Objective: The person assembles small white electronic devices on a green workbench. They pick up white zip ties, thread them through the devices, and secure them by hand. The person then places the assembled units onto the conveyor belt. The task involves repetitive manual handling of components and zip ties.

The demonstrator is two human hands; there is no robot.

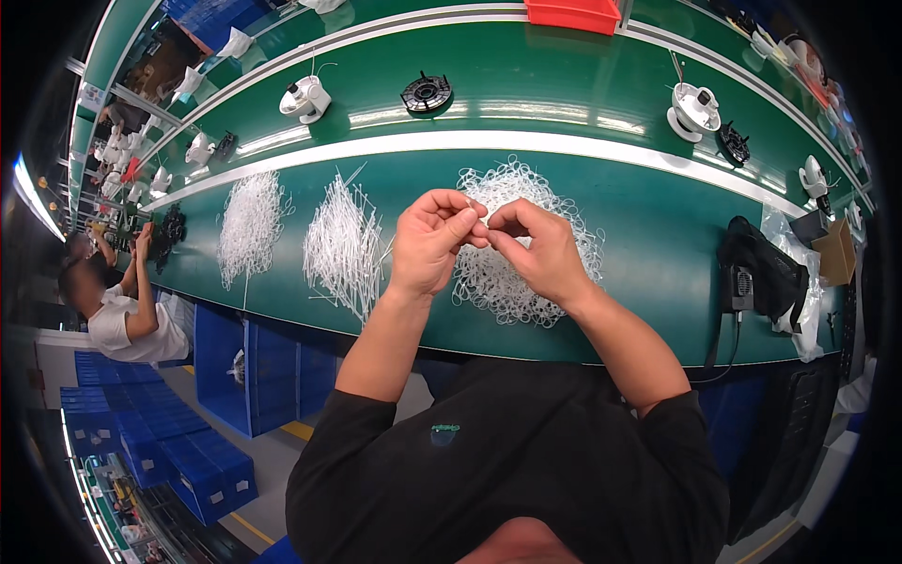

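My left hand (430,237) and my right hand (540,246) meet in front of me, thumbs and forefingers pinched close together. Between the fingertips a bit of a thin white cable tie (474,205) shows; most of it is hidden by the fingers. Beneath and behind the hands lies a wide heap of looped white cable ties (512,291). Left of it is a pile of straight white cable ties (340,249). Farther left sits another heap of looped ties (252,226).
Along the green conveyor (545,75) stand white fan-like housings (305,99) and black round grilles (427,93). A red bin (573,13) is at the back. A black bag (759,268) lies on the green table's right. Blue crates (202,475) and a person (132,320) are at left.
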